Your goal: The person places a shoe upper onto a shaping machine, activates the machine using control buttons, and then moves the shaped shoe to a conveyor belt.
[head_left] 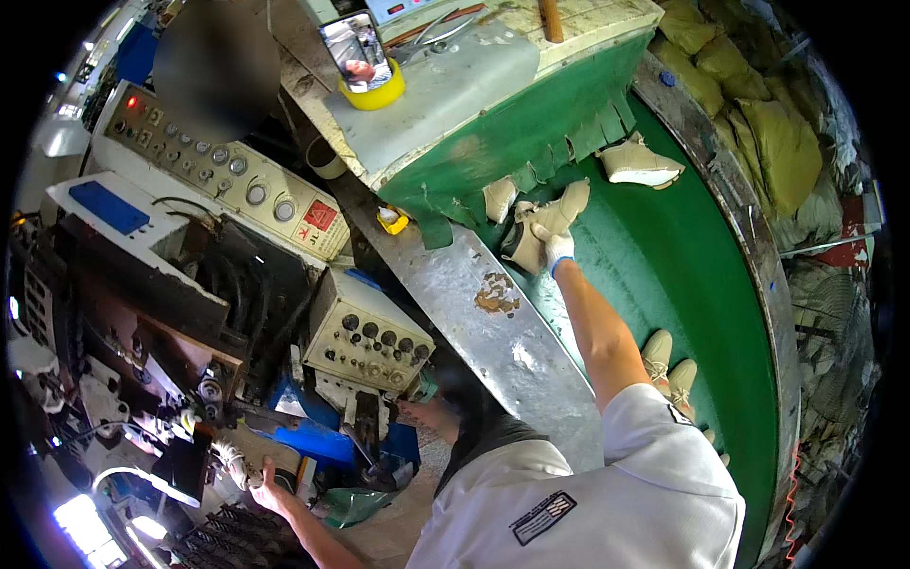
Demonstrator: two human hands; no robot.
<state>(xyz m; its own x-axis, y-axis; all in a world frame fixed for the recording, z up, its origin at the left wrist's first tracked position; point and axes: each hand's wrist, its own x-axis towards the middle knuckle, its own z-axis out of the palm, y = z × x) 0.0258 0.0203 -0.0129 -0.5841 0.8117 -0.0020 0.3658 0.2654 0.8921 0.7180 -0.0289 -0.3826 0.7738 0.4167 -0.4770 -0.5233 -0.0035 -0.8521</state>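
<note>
Filling much of the right side from where I stand: green belt [720, 313], curved away toward the sacks [782, 142]. Next down, control panel [204, 156] with gauges at upper left, then metal ledge [455, 294] along the belt's near edge. Beige shoes next, spread on the belt: lone shoe [640, 166] at the far end by the fringed green skirt [469, 171], shoe pair [656, 353] nearer the person, another shoe [500, 201] partly under the fringe. Shoe handling looks midway, my judgement: those are down on the belt and untouched, but the beige shoe [567, 209] at the right hand [557, 248] isn't let go yet, with a second shoe [521, 245] right beside it. Right arm reaches out long, nearly straight, over ledge and belt; white glove, blue cuff. Thumb presses on the near end of that shoe; other fingers look bunched, partly hidden, so grip likely but fingertips can't be checked. Left arm stretches low to the far left, left hand [273, 490] at a light shoe-like piece [230, 462]; one digit points up, rest unclear, can't tell if pinching.
</note>
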